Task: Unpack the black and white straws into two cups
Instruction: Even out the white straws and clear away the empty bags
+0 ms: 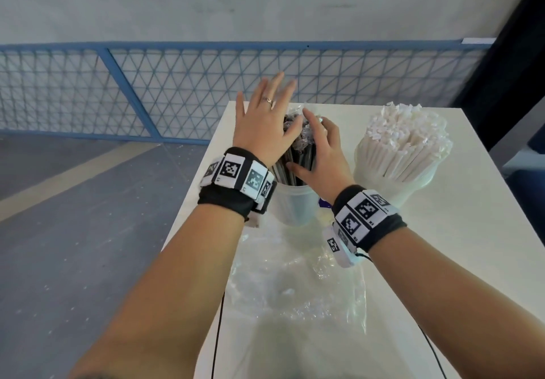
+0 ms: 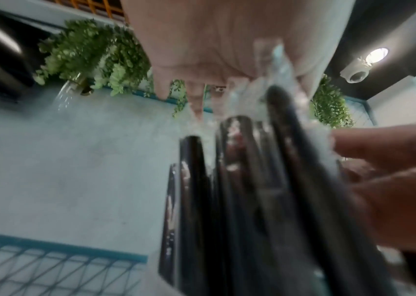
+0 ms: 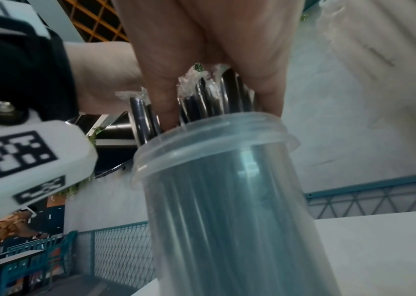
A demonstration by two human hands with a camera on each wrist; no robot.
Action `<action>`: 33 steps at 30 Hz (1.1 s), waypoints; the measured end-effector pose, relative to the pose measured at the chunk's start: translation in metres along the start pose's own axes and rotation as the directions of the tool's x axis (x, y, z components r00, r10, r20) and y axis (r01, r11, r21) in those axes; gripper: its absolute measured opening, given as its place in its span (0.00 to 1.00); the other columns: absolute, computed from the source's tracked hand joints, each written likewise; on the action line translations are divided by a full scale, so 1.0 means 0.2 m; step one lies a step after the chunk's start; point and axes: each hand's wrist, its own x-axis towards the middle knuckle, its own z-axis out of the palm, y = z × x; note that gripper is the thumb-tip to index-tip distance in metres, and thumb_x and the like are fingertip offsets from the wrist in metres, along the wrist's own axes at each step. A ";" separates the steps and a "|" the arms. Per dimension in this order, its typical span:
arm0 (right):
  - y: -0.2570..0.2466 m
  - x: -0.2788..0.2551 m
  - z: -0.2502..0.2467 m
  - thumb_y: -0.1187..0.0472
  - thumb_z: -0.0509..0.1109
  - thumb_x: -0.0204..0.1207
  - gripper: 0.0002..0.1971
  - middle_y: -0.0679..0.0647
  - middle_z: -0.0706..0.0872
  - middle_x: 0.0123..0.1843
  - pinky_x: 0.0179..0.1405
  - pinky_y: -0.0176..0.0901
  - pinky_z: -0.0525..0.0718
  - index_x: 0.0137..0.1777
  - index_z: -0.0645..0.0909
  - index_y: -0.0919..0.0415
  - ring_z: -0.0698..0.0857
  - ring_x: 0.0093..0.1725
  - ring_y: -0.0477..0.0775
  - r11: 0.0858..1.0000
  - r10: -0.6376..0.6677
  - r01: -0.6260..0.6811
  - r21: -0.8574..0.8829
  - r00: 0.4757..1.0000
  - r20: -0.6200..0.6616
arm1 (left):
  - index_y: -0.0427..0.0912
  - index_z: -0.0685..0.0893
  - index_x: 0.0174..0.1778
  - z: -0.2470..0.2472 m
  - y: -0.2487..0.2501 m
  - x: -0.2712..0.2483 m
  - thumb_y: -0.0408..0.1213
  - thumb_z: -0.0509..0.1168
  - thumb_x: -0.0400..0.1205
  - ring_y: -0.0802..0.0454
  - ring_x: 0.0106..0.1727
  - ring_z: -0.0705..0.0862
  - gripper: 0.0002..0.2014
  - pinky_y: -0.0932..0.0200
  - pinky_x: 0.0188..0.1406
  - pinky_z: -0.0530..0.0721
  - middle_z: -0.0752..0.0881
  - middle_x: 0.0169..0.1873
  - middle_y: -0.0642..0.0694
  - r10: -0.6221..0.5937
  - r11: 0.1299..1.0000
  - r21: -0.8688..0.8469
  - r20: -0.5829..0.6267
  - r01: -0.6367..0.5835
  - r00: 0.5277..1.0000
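Note:
Black straws [image 1: 298,154] in clear wrappers stand in a clear plastic cup [image 1: 295,204] at the middle of the white table [image 1: 442,246]. My left hand [image 1: 265,119] presses flat against the bundle's left side, fingers straight and spread. My right hand [image 1: 317,148] cups the bundle from the right, thumb on the near side and fingers curled over the tops. The right wrist view shows my right hand [image 3: 214,60] holding the black straws [image 3: 201,96] just above the cup [image 3: 227,200] rim. White straws [image 1: 404,140] fill a second cup [image 1: 413,184] to the right.
An empty clear plastic bag [image 1: 295,284] lies crumpled on the table in front of the cups. The table's left edge runs just beside my left wrist. A blue mesh fence [image 1: 147,89] stands beyond the table, with grey floor on the left.

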 end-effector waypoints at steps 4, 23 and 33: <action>0.01 -0.01 0.02 0.63 0.78 0.65 0.47 0.61 0.56 0.79 0.74 0.58 0.71 0.81 0.54 0.54 0.64 0.77 0.63 0.999 0.015 -0.013 -0.044 0.999 0.043 | 0.41 0.64 0.76 0.07 0.01 -0.01 0.50 0.48 0.84 0.44 0.72 0.72 0.26 0.45 0.76 0.61 0.72 0.73 0.41 -0.062 0.975 -0.190 0.266 0.116 0.962; 0.20 -0.56 0.35 0.51 0.66 0.76 0.34 0.53 0.62 0.80 0.76 0.52 0.62 0.79 0.56 0.57 0.64 0.77 0.57 0.881 0.263 0.118 -0.457 0.682 0.683 | 0.49 0.78 0.58 0.56 -0.14 -0.80 0.39 0.63 0.77 0.45 0.67 0.74 0.13 0.29 0.74 0.33 0.79 0.59 0.47 -0.168 0.978 0.207 0.655 0.039 0.736; 0.13 -0.54 0.30 0.59 0.62 0.80 0.06 0.54 0.87 0.46 0.48 0.44 0.82 0.48 0.78 0.59 0.85 0.46 0.56 0.965 0.260 -0.198 -0.172 0.808 0.529 | 0.56 0.66 0.71 0.34 -0.18 -1.01 0.62 0.66 0.66 0.43 0.80 0.51 0.37 0.41 0.73 0.34 0.63 0.75 0.45 -0.422 0.905 -0.119 -0.160 0.407 0.892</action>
